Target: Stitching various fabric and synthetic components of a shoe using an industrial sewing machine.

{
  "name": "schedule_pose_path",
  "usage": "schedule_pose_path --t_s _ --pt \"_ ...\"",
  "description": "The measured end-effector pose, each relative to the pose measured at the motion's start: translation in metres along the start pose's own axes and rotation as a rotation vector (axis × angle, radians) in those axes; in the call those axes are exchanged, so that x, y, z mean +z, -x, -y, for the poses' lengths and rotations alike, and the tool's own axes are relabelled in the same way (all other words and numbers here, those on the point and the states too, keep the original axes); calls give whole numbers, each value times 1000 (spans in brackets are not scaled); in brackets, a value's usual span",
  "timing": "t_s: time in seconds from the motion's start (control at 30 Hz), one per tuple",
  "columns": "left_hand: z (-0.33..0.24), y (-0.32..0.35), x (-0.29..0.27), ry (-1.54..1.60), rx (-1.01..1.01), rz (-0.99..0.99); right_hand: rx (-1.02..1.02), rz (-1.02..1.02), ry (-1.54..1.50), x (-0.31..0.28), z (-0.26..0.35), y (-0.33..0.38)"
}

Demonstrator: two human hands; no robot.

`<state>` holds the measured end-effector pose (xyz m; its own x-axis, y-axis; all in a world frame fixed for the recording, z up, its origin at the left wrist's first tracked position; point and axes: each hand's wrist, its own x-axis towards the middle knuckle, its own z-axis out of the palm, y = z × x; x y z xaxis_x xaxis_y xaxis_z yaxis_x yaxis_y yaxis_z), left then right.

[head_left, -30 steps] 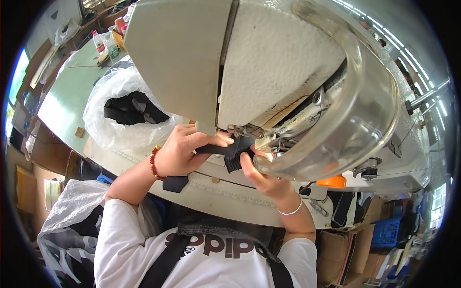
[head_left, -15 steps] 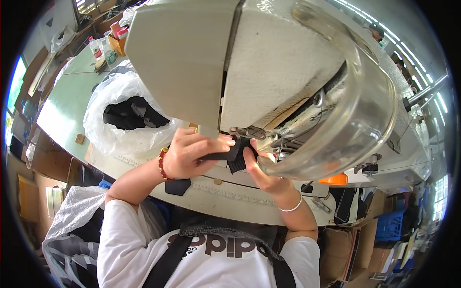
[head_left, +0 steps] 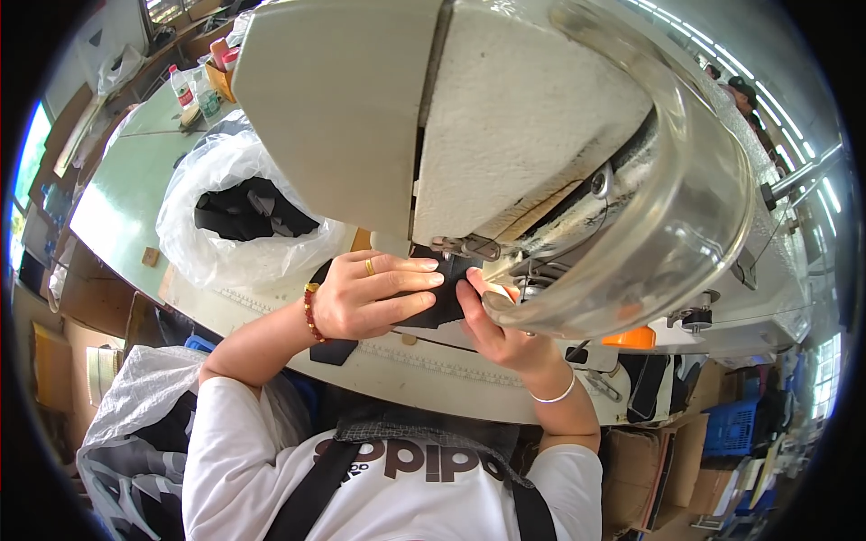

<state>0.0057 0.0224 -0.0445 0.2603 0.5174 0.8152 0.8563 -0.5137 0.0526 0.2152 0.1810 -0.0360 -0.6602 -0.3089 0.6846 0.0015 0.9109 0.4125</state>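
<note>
Under the needle area of a large cream sewing machine [head_left: 523, 117] lies a piece of black fabric [head_left: 448, 307]. My left hand [head_left: 365, 293] rests flat on it, fingers stretched out side by side, with a gold ring and a red bead bracelet showing. At the fabric's right edge, my right hand [head_left: 501, 338] pinches it between thumb and forefinger; its other fingers are partly hidden by the clear curved guard [head_left: 667, 243]. The needle itself is hard to make out. A separate dark fabric piece [head_left: 334, 352] lies on the table below my left wrist.
A white plastic bag [head_left: 180, 234] of dark pieces stands left of the machine. Bottles [head_left: 181, 87] stand at the far left on the green tabletop [head_left: 113, 194]. An orange part [head_left: 630, 337] sits right of my right hand. A blue crate [head_left: 729, 426] is at lower right.
The black fabric, folded up between my hands before, now lies flatter. My left hand has gone from gripping it to lying flat on top. My right hand has shifted slightly down.
</note>
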Motion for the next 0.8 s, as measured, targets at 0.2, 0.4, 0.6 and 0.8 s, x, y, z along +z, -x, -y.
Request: schedule_pose_path --t_s 0.2,0.4,0.6,0.8 --pt "-16 -7 -9 182 -562 -88 -21 -8 -128 -3 -2 0" --pt "-18 -11 -10 160 -375 -85 126 -86 -220 1 13 5" --pt "-18 -17 -14 -98 -42 53 6 -30 -19 2 9 -1" --pt "-20 -22 -18 -103 4 97 42 9 -203 -7 13 -9"
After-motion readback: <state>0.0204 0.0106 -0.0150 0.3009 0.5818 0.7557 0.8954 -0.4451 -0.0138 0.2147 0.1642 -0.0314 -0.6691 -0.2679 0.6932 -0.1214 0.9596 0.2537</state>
